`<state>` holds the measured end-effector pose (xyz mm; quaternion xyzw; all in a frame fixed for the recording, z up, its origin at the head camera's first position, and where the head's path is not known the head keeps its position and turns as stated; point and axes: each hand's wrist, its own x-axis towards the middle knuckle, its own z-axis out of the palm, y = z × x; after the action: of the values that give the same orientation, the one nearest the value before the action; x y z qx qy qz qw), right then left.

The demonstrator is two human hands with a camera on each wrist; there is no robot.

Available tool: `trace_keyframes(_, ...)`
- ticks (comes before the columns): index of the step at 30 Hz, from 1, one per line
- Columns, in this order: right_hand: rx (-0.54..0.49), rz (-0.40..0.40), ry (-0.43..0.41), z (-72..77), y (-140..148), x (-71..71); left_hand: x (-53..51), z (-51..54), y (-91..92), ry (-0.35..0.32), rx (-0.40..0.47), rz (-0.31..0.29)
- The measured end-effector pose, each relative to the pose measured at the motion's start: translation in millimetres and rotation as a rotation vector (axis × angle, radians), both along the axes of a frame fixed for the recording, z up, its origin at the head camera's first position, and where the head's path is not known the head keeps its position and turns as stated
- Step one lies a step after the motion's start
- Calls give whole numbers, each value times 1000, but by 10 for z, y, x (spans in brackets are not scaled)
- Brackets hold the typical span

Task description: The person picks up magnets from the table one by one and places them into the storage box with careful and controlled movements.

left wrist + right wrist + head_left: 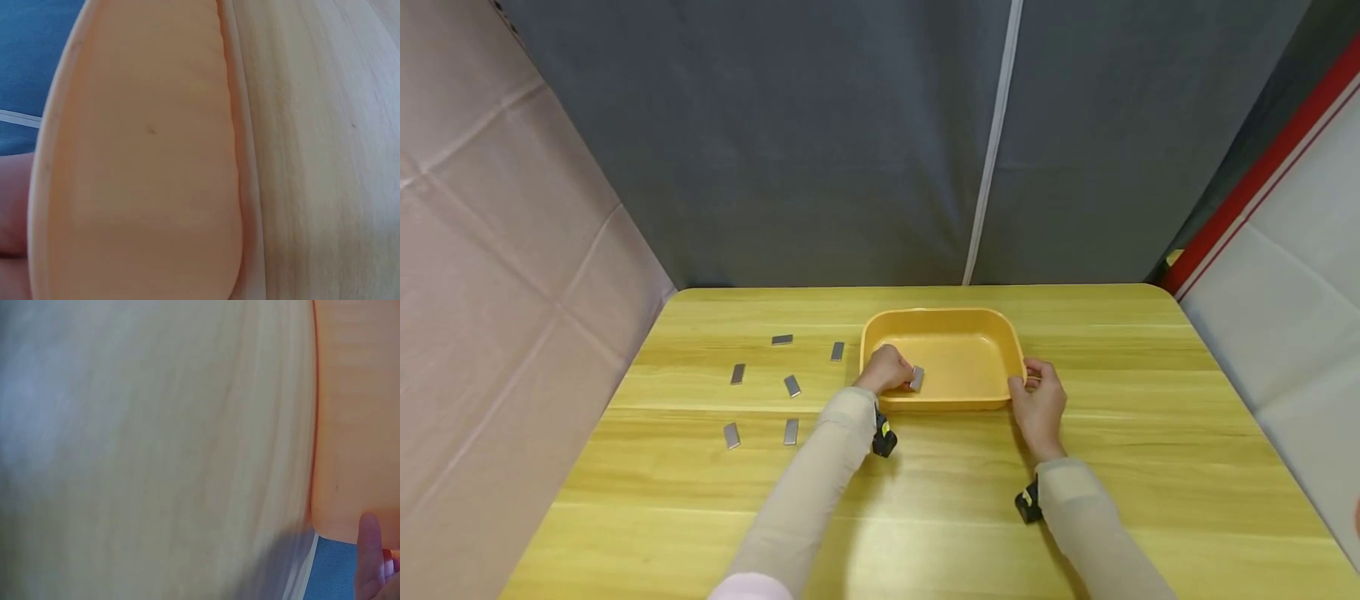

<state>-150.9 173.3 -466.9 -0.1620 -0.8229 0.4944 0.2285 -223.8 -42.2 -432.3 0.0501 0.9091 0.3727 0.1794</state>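
Left hand [883, 370] pinched small gray block [917, 380] inside yellow tray [966, 362], middle of frame. Right hand [1040, 408] pinched tray's right side. Holding tray still, setting block down softly seemed best. Six more blocks [792, 386] lay left.

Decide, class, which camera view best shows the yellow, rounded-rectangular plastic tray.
The head view: it shows the tray almost whole, inside included. The left and right wrist views each show only a cropped stretch of its wall.

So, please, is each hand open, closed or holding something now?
Left hand: closed, pinching a small grey block.
Right hand: closed, holding the yellow tray by its right side.
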Motion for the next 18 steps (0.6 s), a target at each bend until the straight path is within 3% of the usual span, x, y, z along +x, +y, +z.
trace_keyframes(9, -7, -2, -11, -3, 12, 1, -6, -11, 30, -39, 16, 0)
trace_keyframes(18, -11, -2, -13, 0, 4, -5, -51, -56, 59, -86, 28, 70)
